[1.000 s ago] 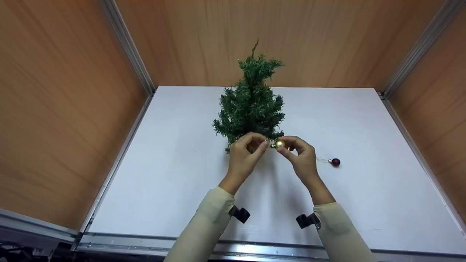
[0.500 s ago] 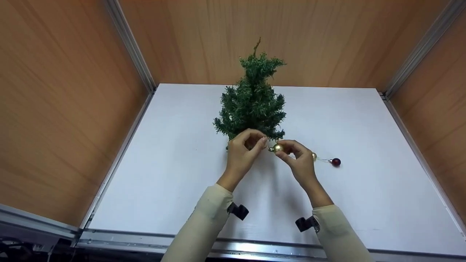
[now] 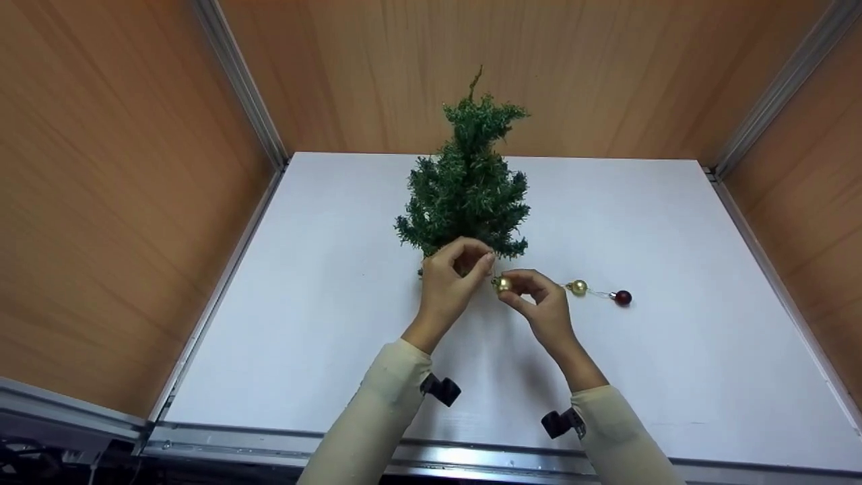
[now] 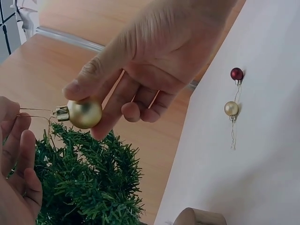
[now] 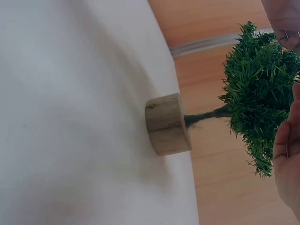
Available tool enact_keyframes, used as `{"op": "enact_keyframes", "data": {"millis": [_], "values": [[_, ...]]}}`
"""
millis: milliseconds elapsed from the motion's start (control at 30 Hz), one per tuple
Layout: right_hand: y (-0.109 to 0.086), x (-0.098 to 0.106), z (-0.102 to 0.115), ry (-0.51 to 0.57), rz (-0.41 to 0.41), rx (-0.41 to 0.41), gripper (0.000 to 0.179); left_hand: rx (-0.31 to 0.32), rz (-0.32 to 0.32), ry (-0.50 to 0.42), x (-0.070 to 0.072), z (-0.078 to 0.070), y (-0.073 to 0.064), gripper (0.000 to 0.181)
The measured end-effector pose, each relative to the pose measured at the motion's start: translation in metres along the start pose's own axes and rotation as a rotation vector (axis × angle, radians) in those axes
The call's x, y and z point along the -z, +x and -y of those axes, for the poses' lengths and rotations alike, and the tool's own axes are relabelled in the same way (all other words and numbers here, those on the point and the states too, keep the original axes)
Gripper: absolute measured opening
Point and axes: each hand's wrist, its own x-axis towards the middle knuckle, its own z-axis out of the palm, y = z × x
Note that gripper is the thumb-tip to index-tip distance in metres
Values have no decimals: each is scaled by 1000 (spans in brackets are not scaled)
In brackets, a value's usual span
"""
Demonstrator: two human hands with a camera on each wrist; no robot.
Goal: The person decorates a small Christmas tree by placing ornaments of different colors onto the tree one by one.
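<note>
In front of a small green artificial Christmas tree (image 3: 465, 182), my right hand (image 3: 542, 306) pinches a gold bauble (image 4: 85, 114) between thumb and fingertips. My left hand (image 3: 450, 283) pinches the bauble's thin thread loop, which runs taut from the cap in the left wrist view. The bauble's cap points toward my left hand. Low branches of the tree overlap the fingers of the left hand. Seen in the right wrist view, the tree's wooden base (image 5: 168, 124) stands on the white table; both hands are partly cut off at that view's right edge.
Right of my hands, a second gold bauble (image 3: 578, 287) and a dark red bauble (image 3: 623, 298) lie on the white table (image 3: 673, 377) with their threads. Wooden panels (image 3: 592, 74) close off the back and sides, and a metal rail (image 3: 485, 458) runs along the front edge.
My right hand has moved left and toward me with the gold bauble, uncovering the second gold bauble on the table. The left hand has shifted only slightly.
</note>
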Motion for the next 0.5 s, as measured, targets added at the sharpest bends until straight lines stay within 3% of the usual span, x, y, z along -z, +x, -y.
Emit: {"op": "enact_keyframes", "data": {"millis": [133,500], "values": [[1,-2,0,-14,43,-4,30,-21,24,41,-2,8,-1,5],[2,-4,1,-40,175,-32,31,-44,35,74,-1,10,-3,3]]}}
